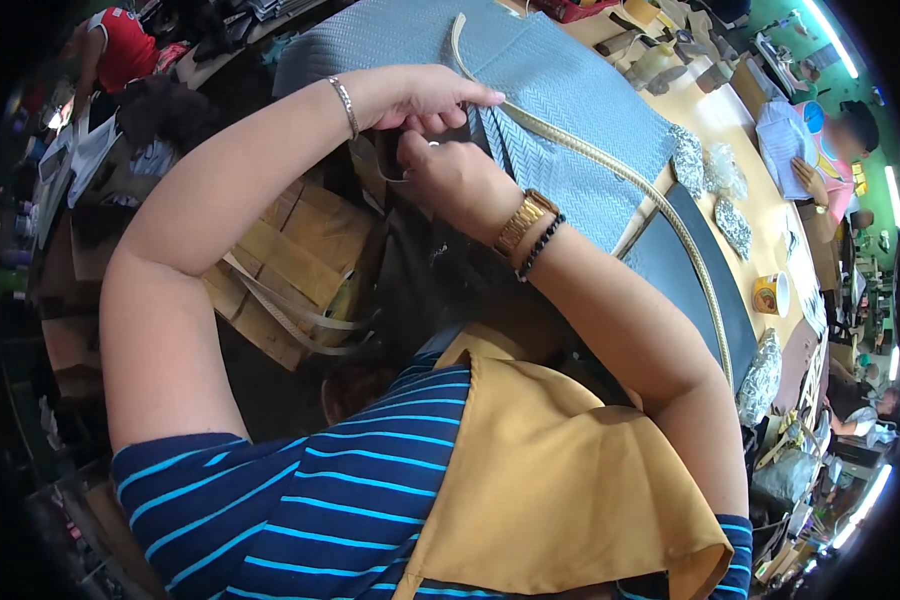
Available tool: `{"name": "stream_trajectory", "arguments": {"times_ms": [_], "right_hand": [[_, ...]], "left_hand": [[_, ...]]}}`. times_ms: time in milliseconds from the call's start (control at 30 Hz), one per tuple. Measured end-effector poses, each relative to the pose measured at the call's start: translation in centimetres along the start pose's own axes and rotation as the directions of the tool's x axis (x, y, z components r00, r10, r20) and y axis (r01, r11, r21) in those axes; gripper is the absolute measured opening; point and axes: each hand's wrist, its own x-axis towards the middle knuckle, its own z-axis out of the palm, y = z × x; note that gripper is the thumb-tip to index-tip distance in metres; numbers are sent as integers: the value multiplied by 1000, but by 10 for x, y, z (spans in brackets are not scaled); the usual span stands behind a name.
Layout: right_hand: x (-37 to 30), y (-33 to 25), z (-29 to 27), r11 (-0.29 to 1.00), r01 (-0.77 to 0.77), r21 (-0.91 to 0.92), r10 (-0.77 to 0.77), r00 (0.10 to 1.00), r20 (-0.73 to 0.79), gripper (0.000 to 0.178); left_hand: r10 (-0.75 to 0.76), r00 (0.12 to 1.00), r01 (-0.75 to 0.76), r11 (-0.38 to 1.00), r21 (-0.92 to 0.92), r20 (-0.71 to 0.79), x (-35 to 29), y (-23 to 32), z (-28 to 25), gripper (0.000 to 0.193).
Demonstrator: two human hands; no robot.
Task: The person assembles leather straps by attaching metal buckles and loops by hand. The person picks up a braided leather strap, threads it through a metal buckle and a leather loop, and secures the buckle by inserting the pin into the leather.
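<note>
Left hand [428, 98]: fingers [482, 95] touching strap [615, 167], by near edge of sheet [580, 80]. Right hand [465, 185]: just below these fingers. Beyond and right of fingers: sheet on table [718, 112], strap across sheet. Farther right: bags [687, 160] and cup [770, 294] on table, co-worker [846, 178] past them. Left of fingers, lower down: cardboard box [310, 240].

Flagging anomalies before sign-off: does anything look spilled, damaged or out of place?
Nothing looks spilled or clearly damaged. Mildly untidy: the light-blue herringbone-woven sheet bunches into folds near the right hand, and pale flat strips trail loosely by the brown cardboard box.
</note>
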Motion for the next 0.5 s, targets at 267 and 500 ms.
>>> {"name": "stream_trajectory", "arguments": {"times_ms": [267, 500], "right_hand": [[-10, 13, -28, 977, 103, -187, -54, 966, 252, 19], [-22, 25, -69, 951, 77, -299, 26, 945, 325, 14]], "left_hand": [[6, 997, 0, 998, 67, -83, -12, -9, 5, 49], [337, 902, -294, 938, 186, -272, -29, -51, 10, 53]]}}
